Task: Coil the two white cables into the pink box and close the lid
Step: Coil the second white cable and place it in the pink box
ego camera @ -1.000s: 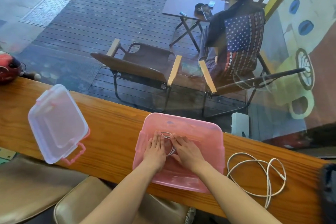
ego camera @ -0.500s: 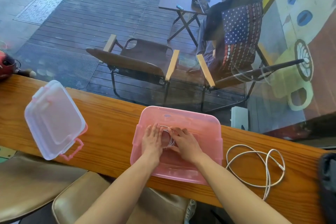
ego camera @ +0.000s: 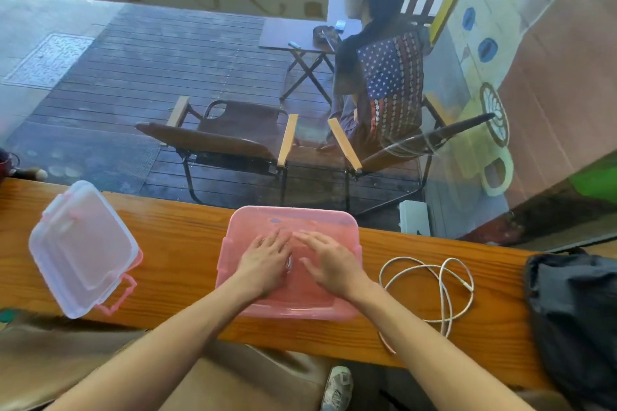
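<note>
My fingers [ego camera: 280, 237] are spread flat and pointing away from me, both palms down inside the pink box [ego camera: 347, 227]. The left hand [ego camera: 265, 262] and right hand [ego camera: 330, 260] lie side by side, nearly touching at the fingertips, neither one curled into a grip. In the narrow gap between the two palms I can make out a sliver of the first white cable [ego camera: 289, 263], lying on the box floor; most of it is hidden under my hands, so I cannot tell how neatly it is coiled. My hands appear to press on it, not hold it.

Around the fingers, the box walls rise on all sides, open at the top. The box sits on the wooden counter [ego camera: 180, 240], its near edge close to the counter's front edge.

To the right of my right hand, outside the box and apart from it, the second white cable [ego camera: 444, 280] lies in loose loops on the wood, one end trailing toward the counter's near edge. Farther right is a dark bag [ego camera: 574, 310].

Well to the left of my left hand, the clear lid [ego camera: 80, 247] with its pink latches rests on the counter, apart from the box.

Beyond my fingertips is a window, with folding chairs [ego camera: 230, 140] on a wooden deck outside.
</note>
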